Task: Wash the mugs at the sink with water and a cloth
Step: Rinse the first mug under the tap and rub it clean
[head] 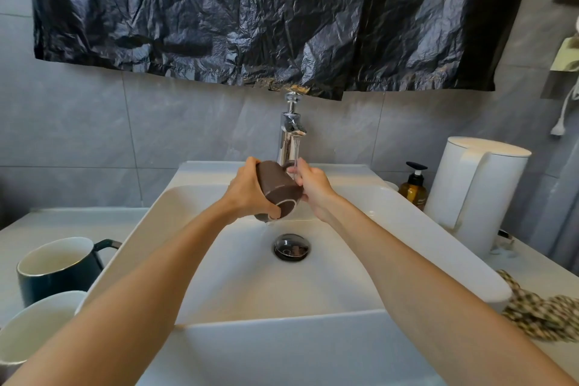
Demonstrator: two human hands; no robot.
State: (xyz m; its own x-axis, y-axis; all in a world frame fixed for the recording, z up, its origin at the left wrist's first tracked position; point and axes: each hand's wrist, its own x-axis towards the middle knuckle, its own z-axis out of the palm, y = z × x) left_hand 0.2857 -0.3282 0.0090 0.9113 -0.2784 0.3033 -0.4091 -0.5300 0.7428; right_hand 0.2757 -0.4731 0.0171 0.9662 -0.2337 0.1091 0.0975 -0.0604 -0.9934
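The left hand (247, 191) grasps the matte brown ceramic mug (277, 185) by its body, the right hand (313, 188) by its handle side, under the chrome tap (289, 135) at the back edge of the white sink (219, 276). Best to rotate it slowly so the stream reaches every side.

White mug (36, 324) cut by left edge; bottle label (418, 198) unreadable.

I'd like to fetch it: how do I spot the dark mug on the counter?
Find the white rectangular ceramic sink; two mugs stand on the counter to its left. The farther one is the dark teal glazed mug, cream inside, unlike the white round mug before it.
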